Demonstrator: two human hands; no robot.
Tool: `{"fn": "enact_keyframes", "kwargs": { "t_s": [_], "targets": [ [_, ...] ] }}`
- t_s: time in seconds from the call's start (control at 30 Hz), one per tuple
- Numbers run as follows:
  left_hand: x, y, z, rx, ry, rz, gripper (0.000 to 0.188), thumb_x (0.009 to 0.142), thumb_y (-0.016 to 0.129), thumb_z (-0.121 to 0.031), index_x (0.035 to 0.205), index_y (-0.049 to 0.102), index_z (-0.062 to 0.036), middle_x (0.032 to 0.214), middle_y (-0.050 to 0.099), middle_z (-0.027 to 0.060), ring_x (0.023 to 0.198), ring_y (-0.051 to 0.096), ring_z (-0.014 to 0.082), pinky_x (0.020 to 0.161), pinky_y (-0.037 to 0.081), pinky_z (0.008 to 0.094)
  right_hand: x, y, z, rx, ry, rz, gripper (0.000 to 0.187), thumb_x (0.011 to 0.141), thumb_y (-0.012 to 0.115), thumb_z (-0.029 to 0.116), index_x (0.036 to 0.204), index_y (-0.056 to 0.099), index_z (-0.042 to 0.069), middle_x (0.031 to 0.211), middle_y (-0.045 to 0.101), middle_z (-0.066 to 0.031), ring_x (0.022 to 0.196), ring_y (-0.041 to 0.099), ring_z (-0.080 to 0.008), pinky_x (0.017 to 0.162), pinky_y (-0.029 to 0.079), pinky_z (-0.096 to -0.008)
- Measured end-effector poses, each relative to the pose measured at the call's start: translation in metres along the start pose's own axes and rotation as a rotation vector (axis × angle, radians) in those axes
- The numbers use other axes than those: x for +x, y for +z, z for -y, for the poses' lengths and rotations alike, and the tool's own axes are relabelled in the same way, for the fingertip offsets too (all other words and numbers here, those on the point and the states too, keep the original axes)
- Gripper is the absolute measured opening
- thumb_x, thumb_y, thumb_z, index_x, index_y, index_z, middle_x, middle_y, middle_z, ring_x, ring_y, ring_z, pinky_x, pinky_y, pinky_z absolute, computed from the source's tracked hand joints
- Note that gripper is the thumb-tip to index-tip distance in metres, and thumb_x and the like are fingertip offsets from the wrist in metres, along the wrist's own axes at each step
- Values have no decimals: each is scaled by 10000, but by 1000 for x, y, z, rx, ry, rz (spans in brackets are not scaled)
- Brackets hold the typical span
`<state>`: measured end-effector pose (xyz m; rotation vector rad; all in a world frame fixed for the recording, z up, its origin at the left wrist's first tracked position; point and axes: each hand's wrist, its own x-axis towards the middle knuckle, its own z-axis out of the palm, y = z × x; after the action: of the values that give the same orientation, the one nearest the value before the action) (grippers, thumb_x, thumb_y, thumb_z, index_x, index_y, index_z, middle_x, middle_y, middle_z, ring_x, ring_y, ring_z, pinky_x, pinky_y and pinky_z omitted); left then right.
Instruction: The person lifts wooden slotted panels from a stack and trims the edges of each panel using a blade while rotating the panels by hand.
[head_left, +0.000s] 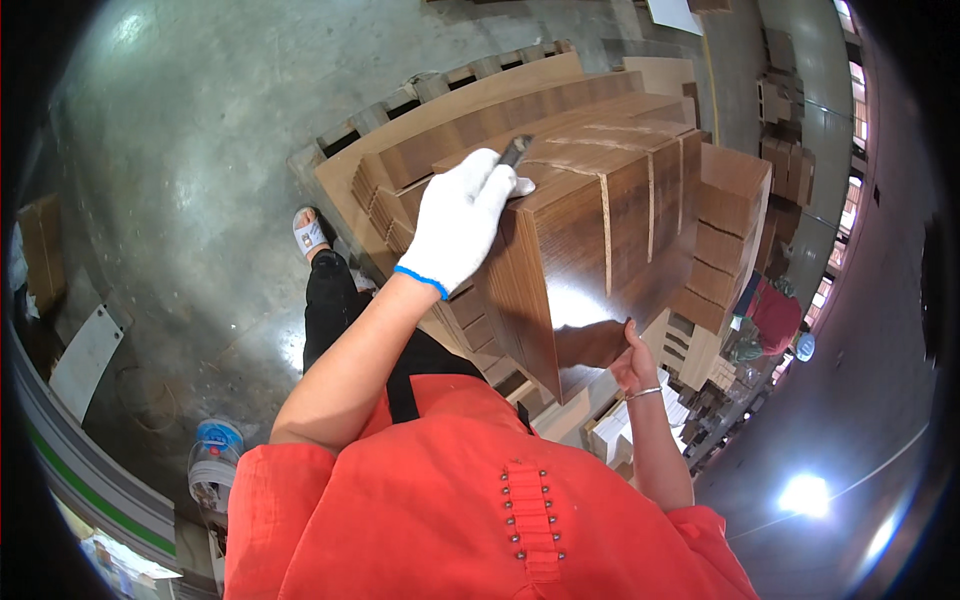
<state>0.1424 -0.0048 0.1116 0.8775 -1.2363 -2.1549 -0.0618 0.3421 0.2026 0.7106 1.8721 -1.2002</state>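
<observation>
My left hand point(462, 220), in a white knit glove with a blue cuff, is closed around a short dark tool point(515, 151). What kind of tool it is cannot be made out. The glove rests at the top edge of a stack of brown wood-grain panels point(630, 210), near its left corner. Pale, rough lines run across the top and down the face of the stack. My bare right hand point(634, 362) grips the lower right edge of the glossy front panel point(585, 300), thumb on its face. The fingers behind that edge are partly hidden.
More stacked boards point(725, 215) stand right of the panels. A wooden pallet point(340, 140) lies beneath and behind. A white bucket point(212, 470) with something blue on top stands lower left. Another person in dark red point(775, 315) is far right. Grey concrete floor point(200, 150) spreads left.
</observation>
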Motion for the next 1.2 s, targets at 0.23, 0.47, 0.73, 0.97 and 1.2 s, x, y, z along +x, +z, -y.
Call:
{"fn": "enact_keyframes", "kwargs": {
  "t_s": [0.23,0.47,0.73,0.97,1.2],
  "targets": [
    [4,-4,21,-155,18,-30,236,983,509,-198,923,599,11,908,721,133,840,686,225,801,509,314,5,-10,-4,92,-50,39,314,971,606,284,1178,564,52,1173,637,-103,1117,594,-278,1013,444,-481],
    [-2,-9,3,130,58,30,256,1012,479,-155,966,635,42,958,719,139,942,689,196,877,506,316,11,-18,-3,81,-11,52,367,952,631,303,1201,543,48,1186,629,-121,1133,589,-298,1015,444,-495],
    [-2,-5,12,208,164,-49,201,964,510,-199,901,601,-30,880,703,146,860,667,306,774,504,354,5,-10,-2,47,-6,31,418,951,629,326,1235,520,39,1201,623,-130,1156,578,-305,1020,438,-498],
    [-9,-4,18,-164,127,-95,231,999,497,-189,978,619,7,930,724,129,886,689,210,811,507,315,-3,-4,-1,29,-37,42,368,980,588,312,1228,533,45,1212,624,-109,1166,574,-263,1046,417,-435],
    [-14,-7,3,-195,223,26,238,1002,502,-189,1041,632,6,961,713,118,862,681,215,789,504,291,-3,-12,-5,-11,-61,87,318,994,566,272,1220,545,49,1218,627,-104,1162,576,-253,1057,408,-419]
  ]
}}
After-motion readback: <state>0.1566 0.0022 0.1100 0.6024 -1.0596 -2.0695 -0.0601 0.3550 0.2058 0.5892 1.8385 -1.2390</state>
